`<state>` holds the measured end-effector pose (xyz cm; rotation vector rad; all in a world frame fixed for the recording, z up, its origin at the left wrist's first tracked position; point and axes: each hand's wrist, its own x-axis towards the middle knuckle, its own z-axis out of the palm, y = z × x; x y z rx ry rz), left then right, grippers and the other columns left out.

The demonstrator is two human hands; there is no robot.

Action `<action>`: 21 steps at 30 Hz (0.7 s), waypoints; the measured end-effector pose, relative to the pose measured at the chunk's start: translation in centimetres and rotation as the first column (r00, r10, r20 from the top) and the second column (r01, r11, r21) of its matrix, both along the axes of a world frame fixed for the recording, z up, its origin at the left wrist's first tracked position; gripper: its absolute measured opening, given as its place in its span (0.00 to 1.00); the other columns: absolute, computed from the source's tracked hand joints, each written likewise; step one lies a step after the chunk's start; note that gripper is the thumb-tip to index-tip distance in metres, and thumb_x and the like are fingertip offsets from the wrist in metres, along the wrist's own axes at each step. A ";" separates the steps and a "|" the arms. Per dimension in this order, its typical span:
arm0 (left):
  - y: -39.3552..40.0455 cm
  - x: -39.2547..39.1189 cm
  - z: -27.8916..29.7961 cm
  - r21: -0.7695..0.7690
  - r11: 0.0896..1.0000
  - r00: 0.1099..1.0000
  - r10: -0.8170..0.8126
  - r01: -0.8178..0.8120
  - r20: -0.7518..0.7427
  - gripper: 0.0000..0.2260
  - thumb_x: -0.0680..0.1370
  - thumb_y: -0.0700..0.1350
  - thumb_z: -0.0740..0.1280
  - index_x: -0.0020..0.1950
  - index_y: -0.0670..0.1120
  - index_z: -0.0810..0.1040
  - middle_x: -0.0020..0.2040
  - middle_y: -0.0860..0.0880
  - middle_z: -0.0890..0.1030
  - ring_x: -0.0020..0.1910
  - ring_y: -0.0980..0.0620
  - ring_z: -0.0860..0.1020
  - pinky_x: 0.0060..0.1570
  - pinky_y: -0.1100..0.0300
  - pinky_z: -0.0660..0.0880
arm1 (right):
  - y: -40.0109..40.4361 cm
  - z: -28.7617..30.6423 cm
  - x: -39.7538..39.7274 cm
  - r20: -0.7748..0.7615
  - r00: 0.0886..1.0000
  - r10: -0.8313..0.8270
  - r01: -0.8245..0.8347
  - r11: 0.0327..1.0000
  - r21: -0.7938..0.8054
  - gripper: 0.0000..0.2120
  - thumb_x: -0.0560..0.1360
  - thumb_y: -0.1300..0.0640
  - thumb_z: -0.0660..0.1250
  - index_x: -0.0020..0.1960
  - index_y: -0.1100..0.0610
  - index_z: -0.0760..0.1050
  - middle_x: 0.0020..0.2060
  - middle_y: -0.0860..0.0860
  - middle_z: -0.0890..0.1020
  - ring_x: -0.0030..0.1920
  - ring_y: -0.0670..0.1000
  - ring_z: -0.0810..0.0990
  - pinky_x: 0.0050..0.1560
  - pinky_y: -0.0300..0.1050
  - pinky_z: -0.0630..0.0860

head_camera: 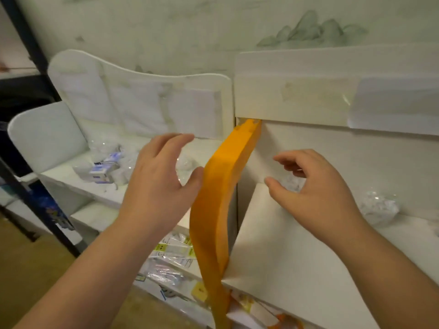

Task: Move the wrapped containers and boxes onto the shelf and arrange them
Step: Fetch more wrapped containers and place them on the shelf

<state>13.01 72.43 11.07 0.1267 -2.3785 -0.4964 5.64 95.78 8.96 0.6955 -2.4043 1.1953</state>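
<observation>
A: Pale wallpaper with faint green hills runs behind a white shelf. An orange upright splits it into a left and a right bay.

B: Containers, left bay?

A: One clear wrapped bundle with blue-and-white boxes inside lies on the left board, near the padded white end panel. A second clear wrapped container sits just beside the orange upright, partly hidden by the left hand.

B: Right bay?

A: Two crinkled clear-wrapped containers: one directly behind the right hand's fingers, another farther right, well apart from it, both close to the back panel. Contents too blurred to tell.

B: Grip state?

A: Left hand: fingers spread and open, holding nothing; thumb touching the edge of the orange upright. Right hand: fingers curled but parted, open, thumb just above the right board; whether the fingertips touch the wrap behind them I cannot tell.

B: Lower level?

A: Flat clear packets with yellow labels lie on the board below, left of the upright. A small yellow box sits lower.

B: Readable writing?

A: None legible; print on the blue boxes and yellow labels is blurred.
</observation>
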 end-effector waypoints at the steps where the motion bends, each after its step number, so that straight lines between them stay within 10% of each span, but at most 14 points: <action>1: -2.5 -0.3 -0.1 0.000 1.000 1.000 0.020 -0.020 0.020 0.24 0.76 0.50 0.69 0.71 0.55 0.70 0.68 0.56 0.70 0.68 0.54 0.68 0.63 0.62 0.63 | -2.0 0.7 0.0 -0.021 1.000 -0.004 0.004 1.000 0.006 0.18 0.71 0.48 0.71 0.60 0.46 0.76 0.51 0.41 0.76 0.53 0.41 0.75 0.54 0.34 0.72; 13: -20.8 -2.4 -3.2 -0.069 0.997 0.975 0.057 -0.044 0.214 0.29 0.74 0.51 0.71 0.74 0.52 0.67 0.70 0.52 0.69 0.70 0.51 0.65 0.67 0.57 0.63 | -21.7 3.3 -0.4 -0.061 0.997 -0.036 0.049 0.971 0.235 0.21 0.71 0.40 0.69 0.62 0.40 0.72 0.55 0.37 0.74 0.55 0.40 0.73 0.56 0.39 0.73; 21: -24.4 -0.8 -4.8 -0.042 0.992 0.959 0.123 -0.116 0.254 0.28 0.75 0.53 0.70 0.73 0.53 0.68 0.71 0.53 0.68 0.69 0.51 0.66 0.65 0.58 0.64 | -27.3 1.1 0.7 0.103 0.990 0.092 -0.104 0.988 0.118 0.16 0.70 0.44 0.71 0.56 0.40 0.74 0.49 0.37 0.75 0.49 0.38 0.75 0.48 0.37 0.72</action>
